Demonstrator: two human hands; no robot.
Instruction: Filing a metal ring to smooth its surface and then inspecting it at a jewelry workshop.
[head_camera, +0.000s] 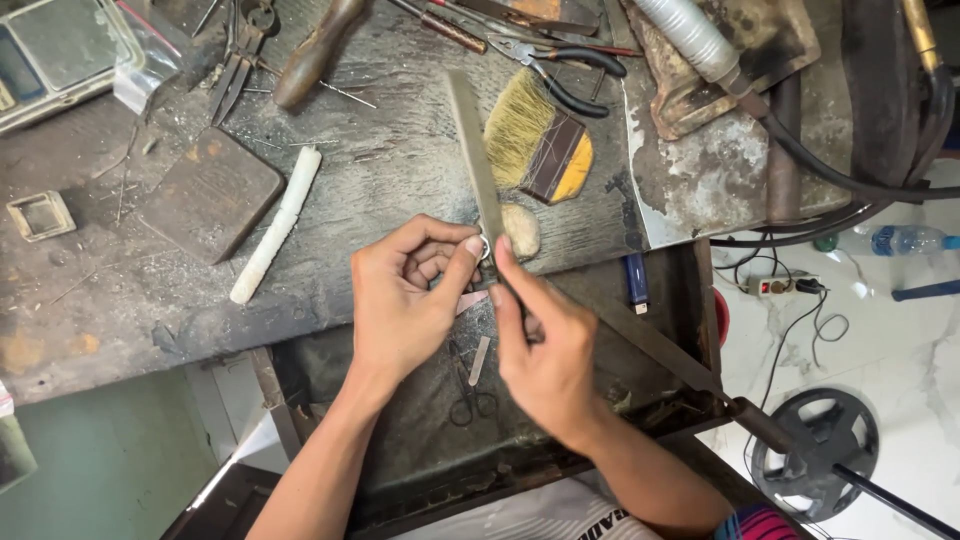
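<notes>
Taking the file (478, 160) as the landmark: nearest the camera, below its lower end, an open drawer (660, 300) holds small scissors (470, 395) and a short metal strip (480, 360).

Above the drawer, the two hands meet at the file's near end. The left hand (405, 305) is closed, thumb and forefinger pinching a small metal ring (484, 247) that sits right against the file's lower end. The right hand (545, 350) is also closed; its forefinger lies along the file's near part and touches the ring from the other side, so it looks clamped on the file's handle end, though the grip itself is hidden.

As a judgement, the ring is being filed and the work is mid-way: the ring is pressed to the file, and nothing shows it finished or set aside. Whether filings have come off is too small to tell.

Just right of the file lie a pale lump (521, 230) and, further up, a brush (535, 140). Left of the file rest a white stick (278, 225) and a dark flat block (210, 195). Beyond the file's far tip lie pliers (560, 70) and a wooden handle (315, 50), and far right a torch hose (800, 150) runs over the bench (100, 290).
</notes>
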